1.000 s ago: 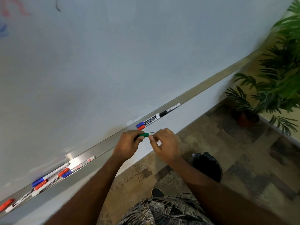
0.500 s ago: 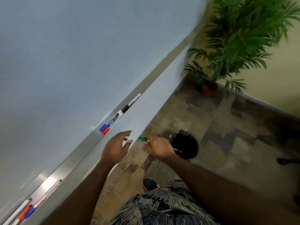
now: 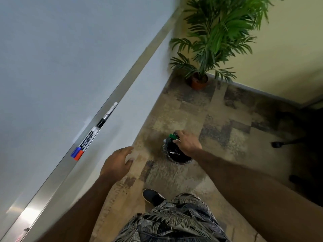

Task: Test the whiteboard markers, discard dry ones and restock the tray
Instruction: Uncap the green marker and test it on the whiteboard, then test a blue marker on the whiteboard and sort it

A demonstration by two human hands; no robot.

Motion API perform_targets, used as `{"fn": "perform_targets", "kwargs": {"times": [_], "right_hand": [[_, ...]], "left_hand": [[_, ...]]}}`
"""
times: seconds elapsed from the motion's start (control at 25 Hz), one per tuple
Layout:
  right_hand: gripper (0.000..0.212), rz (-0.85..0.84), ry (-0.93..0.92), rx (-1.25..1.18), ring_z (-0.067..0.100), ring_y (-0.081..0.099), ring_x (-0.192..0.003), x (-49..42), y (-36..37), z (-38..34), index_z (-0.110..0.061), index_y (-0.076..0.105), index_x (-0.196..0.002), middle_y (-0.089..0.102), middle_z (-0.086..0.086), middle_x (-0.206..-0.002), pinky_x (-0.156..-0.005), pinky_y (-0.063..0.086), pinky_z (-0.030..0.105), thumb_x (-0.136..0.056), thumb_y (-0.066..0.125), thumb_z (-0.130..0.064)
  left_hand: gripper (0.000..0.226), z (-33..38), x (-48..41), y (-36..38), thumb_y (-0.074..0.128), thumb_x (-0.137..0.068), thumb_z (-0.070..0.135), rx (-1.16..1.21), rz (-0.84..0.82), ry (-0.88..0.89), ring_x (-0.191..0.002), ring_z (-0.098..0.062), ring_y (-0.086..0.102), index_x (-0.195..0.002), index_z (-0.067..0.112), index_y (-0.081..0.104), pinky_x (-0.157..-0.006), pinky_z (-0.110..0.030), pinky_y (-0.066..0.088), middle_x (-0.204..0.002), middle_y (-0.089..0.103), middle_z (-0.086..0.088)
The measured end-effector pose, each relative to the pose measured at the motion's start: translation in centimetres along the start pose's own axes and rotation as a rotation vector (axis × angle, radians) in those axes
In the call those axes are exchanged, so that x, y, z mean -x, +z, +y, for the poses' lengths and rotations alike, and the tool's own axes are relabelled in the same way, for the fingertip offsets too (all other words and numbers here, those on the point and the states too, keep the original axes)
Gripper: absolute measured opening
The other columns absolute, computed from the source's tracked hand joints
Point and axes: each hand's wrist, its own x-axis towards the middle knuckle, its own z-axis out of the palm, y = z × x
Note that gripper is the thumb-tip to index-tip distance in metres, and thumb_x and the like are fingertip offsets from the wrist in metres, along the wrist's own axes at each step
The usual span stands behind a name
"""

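My right hand grips a green-capped marker directly above the black-lined bin on the carpet. Only the green cap end shows past my fingers. My left hand hangs empty with relaxed fingers, below the metal tray under the whiteboard. On the tray lie a blue-capped marker, a red-capped marker beside it, and a black-capped marker farther right.
A potted palm stands in the corner beyond the bin. A dark chair base sits at the right. My black shoe is on the patterned carpet below the bin.
My left hand let go of the green marker and dropped away open. My right hand carried the marker down and right, from the tray to over the bin. The view swung right.
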Motion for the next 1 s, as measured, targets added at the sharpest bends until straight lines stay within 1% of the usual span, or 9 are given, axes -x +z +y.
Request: {"fn": "perform_targets", "kwargs": {"times": [0.08, 0.12, 0.24, 0.36, 0.48, 0.6, 0.72, 0.88, 1.0], "right_hand": [[0.055, 0.034, 0.002, -0.009, 0.034, 0.045, -0.130, -1.1, -1.0, 1.8, -0.014, 0.038, -0.144, 0.046, 0.012, -0.146, -0.108, 0.035, 0.044, -0.099, 0.048, -0.044], [0.055, 0.067, -0.012, -0.021, 0.032, 0.041, -0.134, -1.4, -1.3, 2.5, -0.014, 0.037, -0.146, 0.043, 0.011, -0.149, -0.111, 0.030, 0.044, -0.099, 0.048, -0.041], [0.052, 0.157, -0.043, -0.024, 0.027, 0.037, -0.138, -1.5, -1.5, 4.0, -0.013, 0.039, -0.146, 0.043, 0.010, -0.150, -0.115, 0.024, 0.042, -0.099, 0.049, -0.034], [0.057, 0.118, 0.002, -0.021, 0.025, 0.028, -0.145, -0.8, -0.6, 4.7, -0.016, 0.034, -0.149, 0.035, 0.008, -0.156, -0.120, 0.015, 0.045, -0.099, 0.046, -0.041], [0.062, 0.077, 0.021, -0.005, 0.025, 0.020, -0.149, 0.2, 0.3, 4.4, -0.020, 0.026, -0.153, 0.027, 0.007, -0.161, -0.122, 0.008, 0.046, -0.099, 0.046, -0.044], [0.068, 0.065, -0.008, 0.021, 0.026, 0.015, -0.150, 1.1, 0.9, 2.8, -0.021, 0.021, -0.155, 0.020, 0.007, -0.163, -0.123, 0.006, 0.047, -0.098, 0.046, -0.048], [0.072, 0.042, -0.074, 0.059, 0.026, 0.012, -0.151, 2.0, 1.7, 0.5, -0.021, 0.018, -0.155, 0.016, 0.007, -0.164, -0.122, 0.002, 0.047, -0.097, 0.045, -0.053], [0.079, -0.018, -0.170, 0.068, 0.024, 0.006, -0.152, 3.1, 2.4, -3.3, -0.025, 0.010, -0.157, 0.012, 0.006, -0.165, -0.122, 0.001, 0.048, -0.094, 0.045, -0.060], [0.082, -0.062, -0.274, 0.110, 0.026, 0.004, -0.152, 4.0, 2.6, -7.1, -0.023, 0.007, -0.157, 0.009, 0.007, -0.165, -0.122, -0.001, 0.049, -0.095, 0.045, -0.059]], "left_hand": [[0.045, 0.7, -1.0, 0.0, 0.060, -0.095, 0.028, -0.019, 0.002, 0.026, -0.121, -0.021, 0.055, -0.139, 0.021, 0.050, -0.101, -0.037, 0.045, -0.130, 0.062, 0.001], [0.046, 1.0, -1.4, 0.0, 0.059, -0.095, 0.027, -0.030, 0.000, 0.036, -0.123, -0.022, 0.054, -0.139, 0.020, 0.050, -0.102, -0.037, 0.044, -0.131, 0.061, 0.000], [0.047, 1.5, -2.6, 0.2, 0.059, -0.095, 0.029, -0.076, -0.018, 0.052, -0.129, -0.025, 0.050, -0.140, 0.017, 0.049, -0.107, -0.041, 0.040, -0.139, 0.056, -0.004], [0.052, 1.5, -3.2, 0.5, 0.062, -0.093, 0.032, -0.132, -0.015, 0.067, -0.133, -0.027, 0.047, -0.140, 0.014, 0.050, -0.111, -0.044, 0.037, -0.143, 0.052, -0.007], [0.059, 1.3, -3.0, 0.8, 0.060, -0.093, 0.038, -0.193, -0.015, 0.074, -0.144, -0.028, 0.032, -0.144, 0.015, 0.044, -0.116, -0.049, 0.027, -0.154, 0.040, -0.008], [0.067, 0.6, -2.4, 0.9, 0.052, -0.093, 0.050, -0.253, -0.031, 0.046, -0.151, -0.028, 0.014, -0.150, 0.020, 0.033, -0.120, -0.051, 0.015, -0.162, 0.022, -0.007], [0.083, 0.0, -1.4, 0.7, 0.039, -0.085, 0.067, -0.321, -0.023, 0.019, -0.152, -0.027, 0.007, -0.153, 0.023, 0.025, -0.120, -0.051, 0.007, -0.164, 0.011, -0.006], [0.094, -1.0, 1.0, 0.4, 0.033, -0.077, 0.081, -0.358, -0.047, -0.043, -0.152, -0.024, 0.000, -0.154, 0.029, 0.020, -0.120, -0.050, -0.001, -0.165, 0.002, -0.003], [0.110, -1.9, 3.7, 0.1, 0.008, -0.066, 0.096, -0.360, -0.039, -0.076, -0.152, -0.023, -0.001, -0.154, 0.031, 0.018, -0.121, -0.050, -0.003, -0.165, 0.000, -0.001]]}}
